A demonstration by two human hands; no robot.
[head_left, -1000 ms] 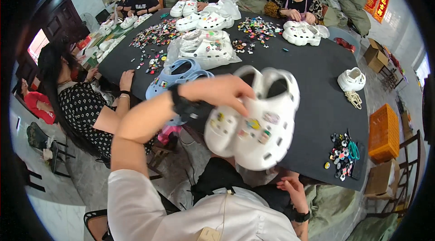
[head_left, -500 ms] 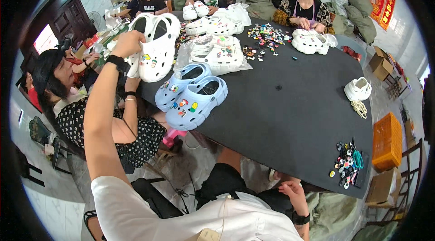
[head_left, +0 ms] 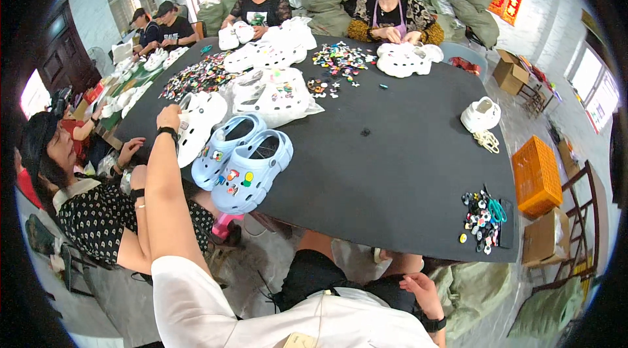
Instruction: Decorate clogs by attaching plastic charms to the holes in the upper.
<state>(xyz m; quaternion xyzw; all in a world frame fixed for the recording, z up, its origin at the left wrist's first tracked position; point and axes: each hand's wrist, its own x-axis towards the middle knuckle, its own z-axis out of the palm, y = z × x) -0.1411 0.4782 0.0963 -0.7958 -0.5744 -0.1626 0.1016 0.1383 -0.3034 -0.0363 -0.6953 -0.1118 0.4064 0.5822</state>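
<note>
My left hand (head_left: 169, 119) reaches far out to the left, its fingers closed on the edge of a white clog (head_left: 191, 131). That clog lies low at the table's left edge, beside a pair of light blue clogs (head_left: 254, 174) with colourful charms on them. Right behind the blue pair is a clear plastic bag (head_left: 302, 111) with white clogs inside. Over my lap, off the table, my right hand (head_left: 422, 290) holds nothing; its fingers are loosely bent and apart.
Charm piles (head_left: 196, 80) lie across the dark table (head_left: 379, 184). Near its right corner are more charms (head_left: 476, 224) and teal-handled scissors (head_left: 498, 210). A white clog (head_left: 481, 114) with cord stands at right, an orange crate (head_left: 536, 174) beyond. A co-worker (head_left: 98, 217) sits close at left.
My left hand has lowered the white clogs from above the table to its left edge, beside the blue pair. The view has swung right. My right hand stays over my lap.
</note>
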